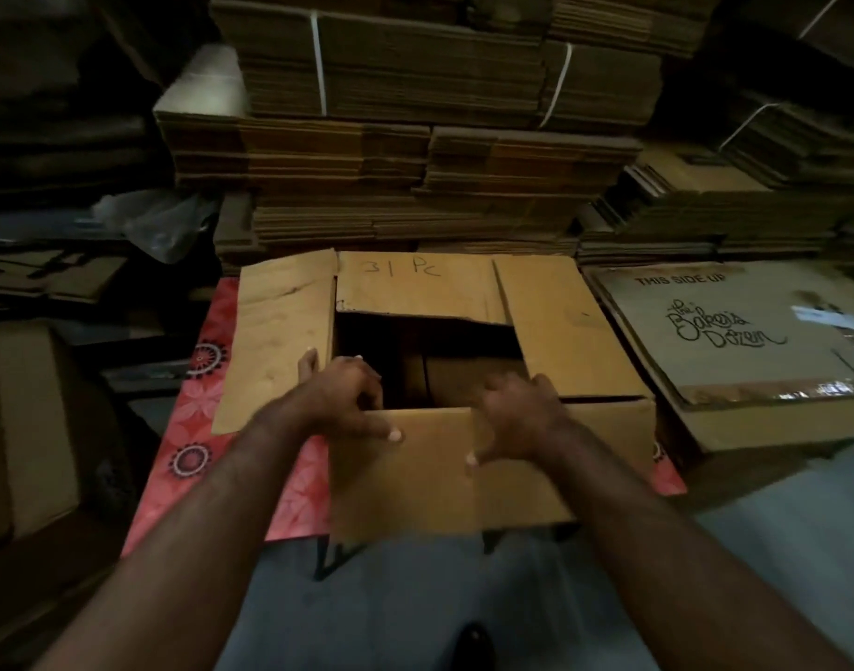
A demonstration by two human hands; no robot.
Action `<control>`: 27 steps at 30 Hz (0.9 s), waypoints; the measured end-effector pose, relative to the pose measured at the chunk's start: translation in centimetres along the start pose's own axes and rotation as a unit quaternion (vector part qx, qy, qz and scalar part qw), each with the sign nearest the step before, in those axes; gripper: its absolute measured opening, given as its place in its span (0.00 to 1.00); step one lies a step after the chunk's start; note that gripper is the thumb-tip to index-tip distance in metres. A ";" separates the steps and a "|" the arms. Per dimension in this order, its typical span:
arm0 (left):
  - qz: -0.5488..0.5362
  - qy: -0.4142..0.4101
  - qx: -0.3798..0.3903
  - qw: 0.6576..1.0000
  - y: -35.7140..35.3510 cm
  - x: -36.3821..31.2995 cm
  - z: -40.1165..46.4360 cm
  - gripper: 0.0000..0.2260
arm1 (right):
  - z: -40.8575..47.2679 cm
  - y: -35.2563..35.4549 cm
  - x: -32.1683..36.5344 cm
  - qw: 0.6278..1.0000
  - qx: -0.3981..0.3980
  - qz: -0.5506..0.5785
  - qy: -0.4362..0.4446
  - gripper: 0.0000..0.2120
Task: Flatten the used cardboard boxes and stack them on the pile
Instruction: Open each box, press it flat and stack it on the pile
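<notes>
An open brown cardboard box (pixel 565 331) stands in front of me on a red patterned mat, its four top flaps spread outward; the far flap reads "31 Pc". Both hands hold the near flap (pixel 434 477) at its top edge. My left hand (pixel 347 399) grips the flap's left part, fingers curled over the edge into the box, thumb on the outside. My right hand (pixel 517 418) grips its right part the same way. The box's inside is dark. Behind it rises a tall pile of flattened cardboard (pixel 415 157) in tied bundles.
A flattened box printed "THIS SIDE UP" (pixel 735 341) lies on a low stack at the right. Another brown box (pixel 33 428) stands at the left. A crumpled clear plastic bag (pixel 163 225) lies at the back left. The red mat (pixel 197 428) covers grey floor (pixel 415 598).
</notes>
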State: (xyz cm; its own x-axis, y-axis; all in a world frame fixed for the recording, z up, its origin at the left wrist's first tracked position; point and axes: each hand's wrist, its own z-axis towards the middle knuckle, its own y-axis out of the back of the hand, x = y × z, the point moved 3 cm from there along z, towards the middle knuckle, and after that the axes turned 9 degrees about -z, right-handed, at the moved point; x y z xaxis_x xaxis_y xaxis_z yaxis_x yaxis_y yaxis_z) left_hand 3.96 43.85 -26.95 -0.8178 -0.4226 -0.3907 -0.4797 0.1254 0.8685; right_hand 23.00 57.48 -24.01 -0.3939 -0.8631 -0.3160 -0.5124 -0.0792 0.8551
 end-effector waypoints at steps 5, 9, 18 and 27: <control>-0.005 0.040 -0.052 0.998 0.4 1.8 -1.1 0.19 | 2.1 -0.6 2.3 0.992 -0.065 0.098 0.034 0.37; -0.006 0.089 -0.047 0.995 1.1 3.7 -2.1 0.20 | 3.1 -0.2 2.6 0.974 -0.052 0.219 -0.009 0.38; 0.045 0.165 -0.140 0.975 0.9 -0.5 0.7 0.26 | 0.0 4.3 -8.3 0.957 -0.166 0.057 -0.231 0.43; -0.054 0.110 -0.115 0.986 -3.1 -6.4 6.8 0.25 | 0.2 -10.1 -16.6 0.858 -0.038 0.475 -0.192 0.21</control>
State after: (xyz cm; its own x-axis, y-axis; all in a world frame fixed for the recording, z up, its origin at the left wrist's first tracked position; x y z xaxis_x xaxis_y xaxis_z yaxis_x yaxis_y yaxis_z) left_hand 8.49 52.31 -29.18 -0.6651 -0.6092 -0.4317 -0.4546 -0.1283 0.8814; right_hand 34.55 72.67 -27.52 -0.8360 -0.3297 0.4387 0.2241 0.5246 0.8214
